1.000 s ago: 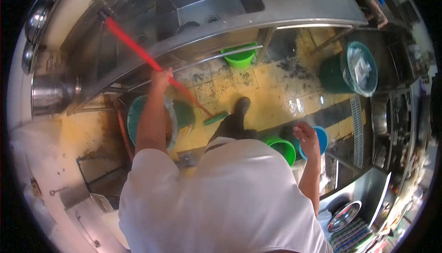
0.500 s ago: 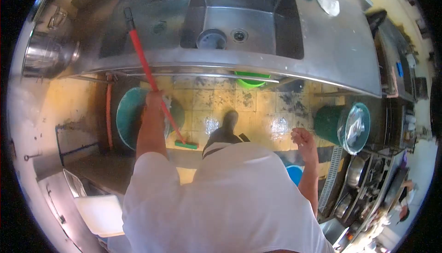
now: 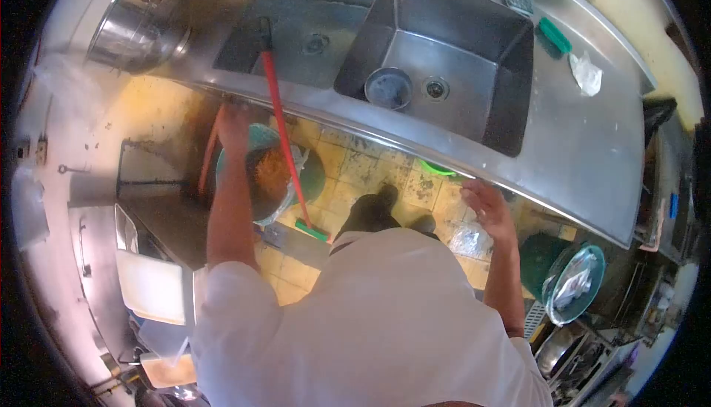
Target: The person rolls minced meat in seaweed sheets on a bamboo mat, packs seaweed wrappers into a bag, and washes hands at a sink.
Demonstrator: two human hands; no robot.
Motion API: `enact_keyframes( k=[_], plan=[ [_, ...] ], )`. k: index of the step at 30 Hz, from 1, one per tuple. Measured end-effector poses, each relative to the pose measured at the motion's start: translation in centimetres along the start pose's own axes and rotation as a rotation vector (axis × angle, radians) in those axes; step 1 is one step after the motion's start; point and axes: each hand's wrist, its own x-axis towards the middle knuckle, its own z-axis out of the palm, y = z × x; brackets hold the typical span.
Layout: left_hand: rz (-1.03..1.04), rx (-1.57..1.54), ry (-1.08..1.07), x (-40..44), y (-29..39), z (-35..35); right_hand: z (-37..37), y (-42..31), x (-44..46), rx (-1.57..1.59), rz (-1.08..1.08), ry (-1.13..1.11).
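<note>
A red-handled broom [image 3: 280,122] leans against the sink counter's front edge, with its green head on the floor. My left hand [image 3: 235,122] is off this handle, near the upper end of a second, orange-red pole [image 3: 211,149]. Its fingers are blurred, so any grip is unclear. Below it stands a green bin [image 3: 261,137] with a plastic liner and orange-brown contents. My right hand [image 3: 485,203] hangs by the counter's front edge, fingers loosely bent and apart, holding nothing.
The steel double sink [image 3: 459,59] spans the front, with a round strainer [image 3: 388,88] in one basin. A green brush [image 3: 555,35] and a white cloth [image 3: 586,74] lie on the counter. Another lined green bin [image 3: 574,285] stands right; a large metal pot [image 3: 137,29] is at left.
My left hand has let go of the red broom and moved left toward the other pole. The broom now rests on the counter edge. The view has turned and come closer to the sink.
</note>
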Motion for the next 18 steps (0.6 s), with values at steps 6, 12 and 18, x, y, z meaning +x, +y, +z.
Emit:
enact_keyframes(
  k=[6, 12, 18],
  plan=[
    [0.128, 0.019, 0.084, 13.3, 4.7, 0.0, 3.1, -2.9, 8.1, 0.004, 0.193, -0.204],
    [0.579, 0.255, -0.033, 26.9, 8.8, 10.3, 7.5, -3.2, 13.9, 0.009, 0.304, -0.175],
    [0.787, 0.138, 0.002, 35.5, 15.4, 17.4, 9.9, -3.9, 18.6, -0.186, 0.305, -0.097]
  ],
)
